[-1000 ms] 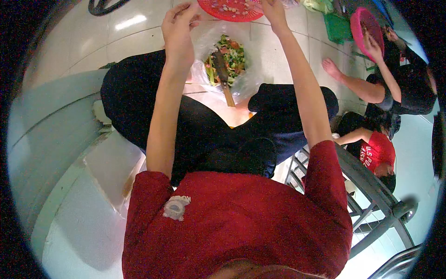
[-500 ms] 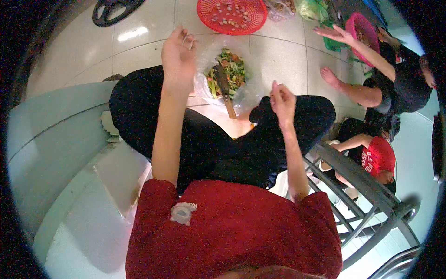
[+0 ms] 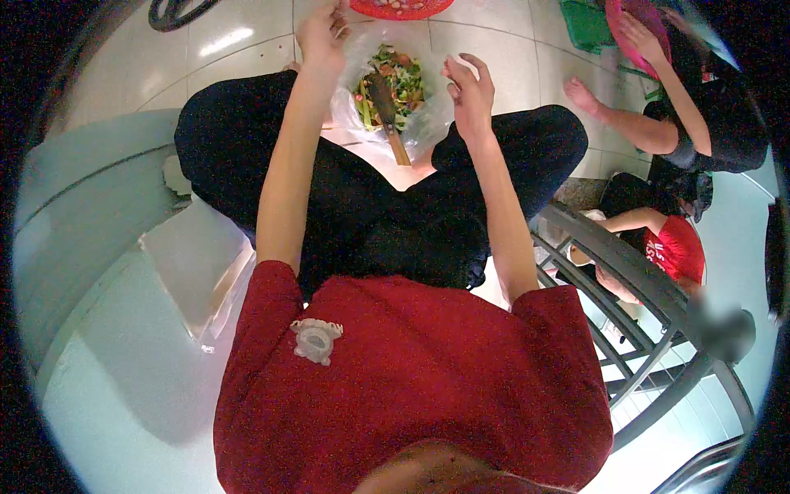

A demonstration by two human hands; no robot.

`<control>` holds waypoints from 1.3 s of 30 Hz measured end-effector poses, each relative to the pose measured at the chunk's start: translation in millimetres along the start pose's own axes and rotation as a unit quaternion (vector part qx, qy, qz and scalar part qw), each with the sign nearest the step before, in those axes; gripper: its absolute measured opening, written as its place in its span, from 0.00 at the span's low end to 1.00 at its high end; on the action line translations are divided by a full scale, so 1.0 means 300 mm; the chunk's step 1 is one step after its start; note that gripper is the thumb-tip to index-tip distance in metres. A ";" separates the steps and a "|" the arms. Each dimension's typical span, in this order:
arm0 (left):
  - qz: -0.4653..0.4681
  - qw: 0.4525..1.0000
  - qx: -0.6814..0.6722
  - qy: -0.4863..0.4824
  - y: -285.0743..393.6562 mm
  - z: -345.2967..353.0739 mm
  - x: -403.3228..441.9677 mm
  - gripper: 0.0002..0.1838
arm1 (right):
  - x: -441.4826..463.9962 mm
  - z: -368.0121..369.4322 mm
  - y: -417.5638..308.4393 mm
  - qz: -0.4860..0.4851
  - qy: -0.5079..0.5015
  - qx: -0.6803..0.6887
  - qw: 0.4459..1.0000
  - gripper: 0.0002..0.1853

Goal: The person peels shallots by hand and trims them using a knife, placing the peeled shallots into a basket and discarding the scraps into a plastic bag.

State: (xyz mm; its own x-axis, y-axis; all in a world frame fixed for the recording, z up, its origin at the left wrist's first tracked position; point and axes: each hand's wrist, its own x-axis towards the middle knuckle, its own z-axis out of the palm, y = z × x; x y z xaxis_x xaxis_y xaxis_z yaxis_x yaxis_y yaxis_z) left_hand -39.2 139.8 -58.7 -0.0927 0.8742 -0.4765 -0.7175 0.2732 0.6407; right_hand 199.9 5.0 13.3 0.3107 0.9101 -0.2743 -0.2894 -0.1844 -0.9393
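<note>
Bag of chopped vegetables on floor between folded legs, likely for easy reach, with knife-like tool lying handle-inward, perhaps for ready grasping, beyond right hand half-uncurled, apparently empty, and left hand loosely bent, hold unclear.

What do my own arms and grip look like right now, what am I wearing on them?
Your left sleeve and right sleeve are short and dark red, leaving both forearms bare. The left grip and right grip are ungloved hands; rings are too small to tell.
</note>
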 end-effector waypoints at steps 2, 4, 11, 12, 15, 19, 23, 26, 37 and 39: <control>0.025 0.998 0.065 -0.007 0.052 0.127 -0.110 0.07 | 0.025 -0.002 0.019 0.027 0.027 0.007 0.999 0.17; 0.053 0.990 0.128 -0.014 0.094 0.183 -0.253 0.06 | 0.024 -0.012 0.030 0.053 0.051 0.013 0.997 0.19; 0.482 0.564 0.659 -0.123 0.384 0.221 -0.675 0.23 | -0.129 -0.072 -0.053 -0.037 -0.098 -0.121 0.987 0.23; 0.558 0.531 0.633 -0.072 0.381 0.180 -0.702 0.20 | -0.145 -0.081 -0.056 -0.061 -0.129 -0.144 0.979 0.23; 0.536 0.649 0.540 -0.010 0.333 0.127 -0.784 0.17 | -0.188 -0.074 -0.070 -0.084 -0.106 -0.180 0.974 0.20; 0.384 0.827 0.401 -0.091 0.269 0.142 -0.752 0.25 | -0.216 -0.044 -0.077 -0.042 -0.138 -0.167 0.975 0.18; 0.339 0.872 0.331 -0.122 0.244 0.169 -0.699 0.24 | -0.293 0.012 -0.203 -0.234 -0.161 -0.271 0.920 0.22; 0.274 0.912 0.254 -0.167 0.271 0.176 -0.710 0.20 | -0.357 0.027 -0.311 -0.290 -0.165 -0.296 0.895 0.14; 0.042 0.928 -0.153 -0.338 0.268 0.210 -0.686 0.17 | -0.321 -0.092 -0.443 -0.271 -0.059 -0.410 0.869 0.08; 0.006 0.923 -0.175 -0.343 0.256 0.213 -0.684 0.19 | -0.293 -0.092 -0.429 -0.261 -0.052 -0.398 0.878 0.08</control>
State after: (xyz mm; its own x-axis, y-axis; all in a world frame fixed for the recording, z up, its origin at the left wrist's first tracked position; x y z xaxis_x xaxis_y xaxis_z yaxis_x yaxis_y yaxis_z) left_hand -31.2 7.1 126.6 0.2704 0.9576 0.0990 -0.9098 0.2205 0.3516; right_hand 234.8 -61.5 152.5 0.1173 0.9687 0.2189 0.6050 0.1051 -0.7892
